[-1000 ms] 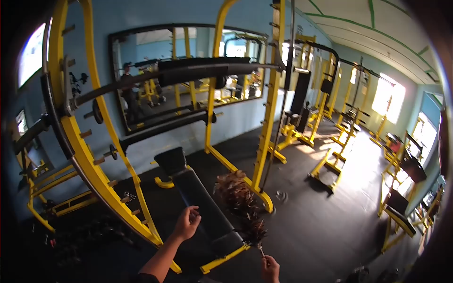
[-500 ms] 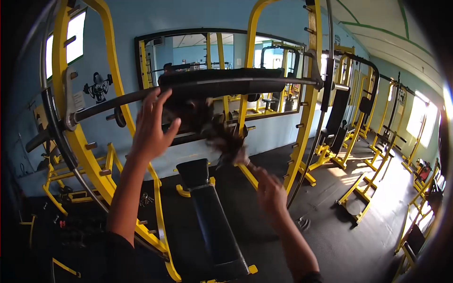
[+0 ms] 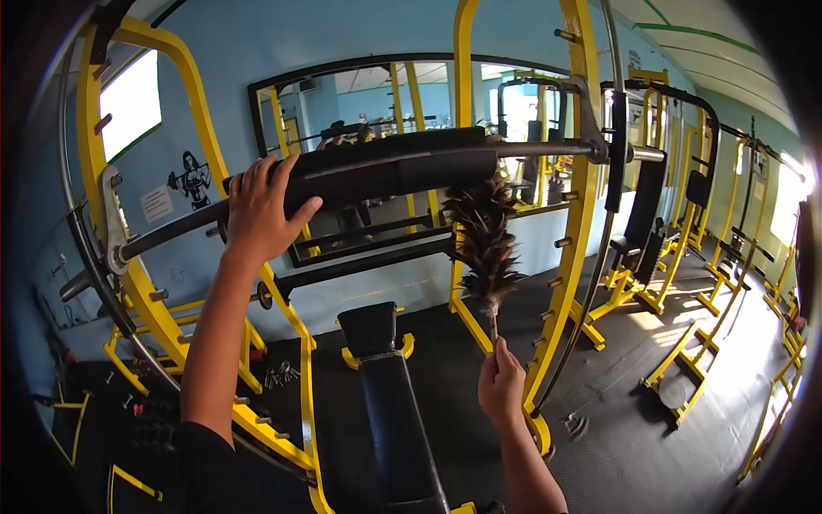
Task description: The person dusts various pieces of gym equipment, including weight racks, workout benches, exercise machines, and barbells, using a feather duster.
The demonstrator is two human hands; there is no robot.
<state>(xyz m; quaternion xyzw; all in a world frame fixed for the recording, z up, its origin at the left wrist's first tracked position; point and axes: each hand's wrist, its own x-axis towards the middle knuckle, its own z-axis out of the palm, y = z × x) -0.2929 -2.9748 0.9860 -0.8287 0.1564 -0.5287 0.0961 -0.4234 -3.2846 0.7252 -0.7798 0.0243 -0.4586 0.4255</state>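
A black foam pad is wrapped round the bar of a yellow rack. My left hand lies at the pad's left end, fingers over its upper side and thumb out along its front; it appears to grip the pad, though the fingertips are partly hidden. My right hand is closed round the thin handle of a feather duster. The duster stands upright, its dark brown feathers reaching up to the underside of the pad's right end.
Yellow rack uprights with pegs stand on both sides. Below the bar is a black padded bench. A framed mirror hangs on the blue wall behind. More yellow gym machines stand along the right.
The duster, blurred and lower left of its present place before, has swung right and upright under the pad's right end. My left hand has settled onto the pad's left end. The view has shifted slightly.
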